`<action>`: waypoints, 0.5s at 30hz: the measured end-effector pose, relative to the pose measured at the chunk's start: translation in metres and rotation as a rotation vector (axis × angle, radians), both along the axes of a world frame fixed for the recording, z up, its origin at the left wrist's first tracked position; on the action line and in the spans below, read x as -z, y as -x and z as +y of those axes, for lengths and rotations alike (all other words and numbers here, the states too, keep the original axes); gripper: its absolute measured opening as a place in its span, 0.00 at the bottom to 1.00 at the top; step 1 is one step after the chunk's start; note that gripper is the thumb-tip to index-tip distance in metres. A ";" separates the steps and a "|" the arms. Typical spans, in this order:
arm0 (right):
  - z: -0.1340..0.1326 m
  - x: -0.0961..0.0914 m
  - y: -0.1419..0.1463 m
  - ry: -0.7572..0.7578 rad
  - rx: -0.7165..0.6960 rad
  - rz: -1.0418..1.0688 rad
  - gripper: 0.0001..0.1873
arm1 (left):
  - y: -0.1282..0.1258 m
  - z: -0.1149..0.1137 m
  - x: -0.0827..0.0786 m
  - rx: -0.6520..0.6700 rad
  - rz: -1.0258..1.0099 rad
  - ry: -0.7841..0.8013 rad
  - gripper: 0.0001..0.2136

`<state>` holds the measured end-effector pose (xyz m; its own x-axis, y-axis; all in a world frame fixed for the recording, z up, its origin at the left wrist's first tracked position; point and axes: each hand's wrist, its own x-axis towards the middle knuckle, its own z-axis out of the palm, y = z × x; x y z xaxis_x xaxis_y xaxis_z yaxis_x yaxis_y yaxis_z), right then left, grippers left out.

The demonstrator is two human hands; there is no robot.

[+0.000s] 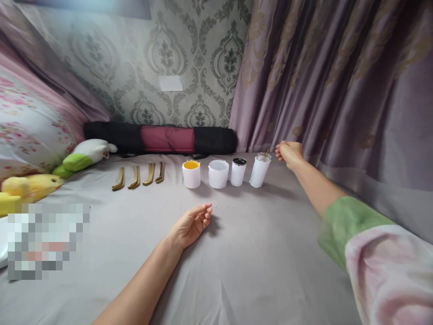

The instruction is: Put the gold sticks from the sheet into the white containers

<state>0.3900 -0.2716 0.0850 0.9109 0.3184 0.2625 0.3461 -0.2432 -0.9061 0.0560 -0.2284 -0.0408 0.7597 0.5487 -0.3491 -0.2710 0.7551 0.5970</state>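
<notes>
hand, right [290, 153]: fingers curled, contents could not be told; hung just beside a clear-rimmed white jar [259, 175], gold-coloured rod [267, 151] showing at its mouth. hand, left [193, 225]: loosely open, nothing held, near the grey sheet [270, 257]. leftward of the jar stood a dark-mouthed can [238, 175], a white tub [218, 177] and a yellow-lined tub [191, 177]; farther left lay four bent bundles [149, 175], also gold-coloured.

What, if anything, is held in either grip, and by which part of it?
The half-open left grip holds nothing. The curled right grip, beside the tall white clear-rimmed cylindrical jar, shows nothing held, but its inside is hidden.
</notes>
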 end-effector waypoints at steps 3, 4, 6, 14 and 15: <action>-0.006 -0.001 0.008 -0.077 0.003 0.087 0.11 | 0.000 -0.001 0.000 0.000 -0.014 0.028 0.05; -0.008 0.000 0.011 -0.084 -0.008 0.108 0.11 | 0.000 -0.001 0.000 0.002 -0.022 0.036 0.04; -0.011 0.001 0.014 -0.090 -0.037 0.143 0.12 | 0.000 0.000 0.001 0.007 -0.039 0.048 0.04; -0.013 0.024 0.005 -0.204 -0.067 0.263 0.13 | 0.001 0.005 0.004 0.009 -0.069 0.045 0.03; -0.013 0.028 0.004 -0.217 -0.086 0.233 0.13 | 0.001 0.005 0.004 0.007 -0.064 0.045 0.03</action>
